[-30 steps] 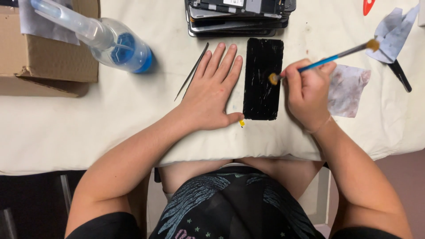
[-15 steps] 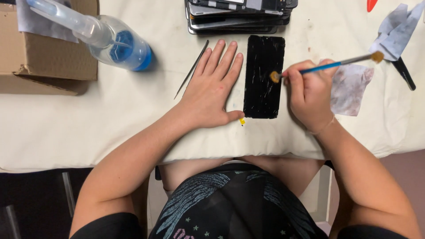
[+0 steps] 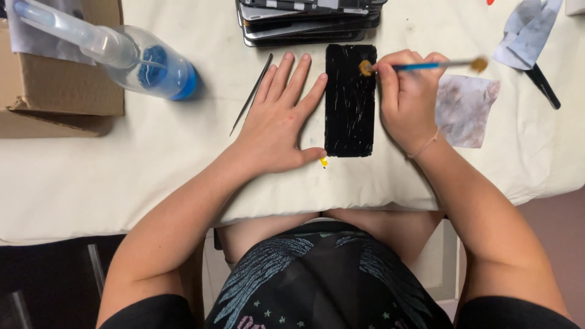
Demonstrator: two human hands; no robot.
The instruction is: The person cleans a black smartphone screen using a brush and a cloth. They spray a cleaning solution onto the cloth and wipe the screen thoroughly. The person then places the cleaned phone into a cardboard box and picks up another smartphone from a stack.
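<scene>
Two hands on the job: my left hand (image 3: 277, 125) lies flat and open on the table, thumb and fingertips against the black cracked panel (image 3: 350, 100); my right hand (image 3: 407, 97) is pinched around a blue brush (image 3: 420, 64). Best kept to light short strokes with the panel braced. It lies flat between both hands, bristles at its top end.

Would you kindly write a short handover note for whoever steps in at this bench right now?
Left hand: flat on the cloth-covered table, thumb against the black phone panel, bracing it.
Right hand: holds a blue-handled brush, bristles on the panel's top end.
Nearby: tweezers left of the hand, stained wipe right, spray bottle, stacked phones above.
Done: smears streak the panel.
Left: the lower part looks less brushed.
</scene>
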